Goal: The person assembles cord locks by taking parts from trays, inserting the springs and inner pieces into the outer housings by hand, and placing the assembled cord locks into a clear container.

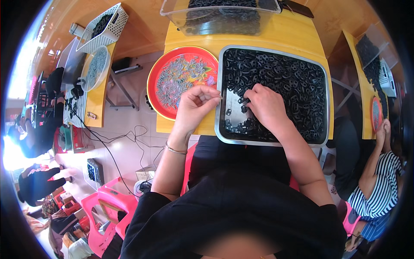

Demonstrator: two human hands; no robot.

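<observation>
A silver metal tray [327,99] holds a great heap of small black pieces with holes [297,82], spread thick on its right and far side. Over the bare left part of the tray, my right hand [266,105] is closed, its fingertips on a black piece [246,100]. My left hand [197,105] hovers between this tray and a round red tray [155,93], thumb and forefinger pinched together at the metal rim. Something tiny shows at that pinch, too small to name. Many small silvery pins [179,80] lie scattered in the red tray.
Both trays stand on a yellow table [293,32], with a clear plastic bin [220,21] of black pieces at its far edge. Another yellow table with a white basket [113,26] is at left. A person in stripes [379,181] works at right. Cables [129,136] cross the floor beside pink chairs [103,216].
</observation>
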